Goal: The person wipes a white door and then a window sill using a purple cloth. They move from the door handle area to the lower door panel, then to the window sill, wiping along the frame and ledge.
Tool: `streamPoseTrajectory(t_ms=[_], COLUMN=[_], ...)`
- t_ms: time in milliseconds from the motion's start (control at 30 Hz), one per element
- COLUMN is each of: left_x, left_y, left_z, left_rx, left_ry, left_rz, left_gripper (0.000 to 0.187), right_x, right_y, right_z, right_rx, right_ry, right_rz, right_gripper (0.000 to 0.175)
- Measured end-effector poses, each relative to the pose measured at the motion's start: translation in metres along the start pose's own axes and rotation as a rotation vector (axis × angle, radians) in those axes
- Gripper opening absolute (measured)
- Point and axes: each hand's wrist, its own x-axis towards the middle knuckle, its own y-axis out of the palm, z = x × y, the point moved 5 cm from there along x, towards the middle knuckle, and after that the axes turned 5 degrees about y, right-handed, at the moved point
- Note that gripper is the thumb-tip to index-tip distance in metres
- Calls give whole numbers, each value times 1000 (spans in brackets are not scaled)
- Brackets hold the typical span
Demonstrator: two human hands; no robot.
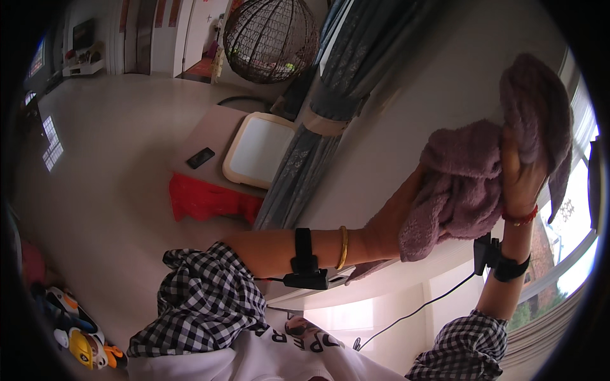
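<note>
A mauve fluffy cloth (462,190) is bunched between my hands at the upper right. My left hand (407,202) grips the nearer bundle, and its fingers are mostly hidden in the folds. Cloth of the same colour hangs over the fingers of my right hand (522,178), which holds it higher up, close to the window. I cannot tell whether this is one piece or two. A gold bangle (342,247) and a black strapped device (305,271) sit on my left forearm. My right wrist carries a red bracelet (520,216), with another black strapped device (505,264) below it.
A pale smooth surface (395,128) lies beyond my arms, bordered by a tied blue-grey curtain (329,107). A bright window (567,238) is at right. Left are a table (209,138) with a phone (200,158) and framed tray (259,150), a wicker hanging chair (271,40) and toys (86,338).
</note>
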Motion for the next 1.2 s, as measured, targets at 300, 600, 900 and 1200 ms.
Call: streamPoseTrajectory(t_ms=[300,600,900,1200], left_x=[-133,-288,-347,-176], left_y=[-23,-34,-56,-29], left_z=[78,143,167,123], left_rx=[-64,364,280,306], left_ry=[-305,-524,-745,-171], left_rz=[94,136,377,250], left_gripper=[73,67,48,60], right_x=[-162,-389,-431,-328], right_y=[45,118,119,95], right_z=[91,196,259,133], right_rx=[35,-68,110,447], right_ry=[370,894,1293,1199], right_rz=[-103,83,170,-146], right_gripper=[60,61,80,73])
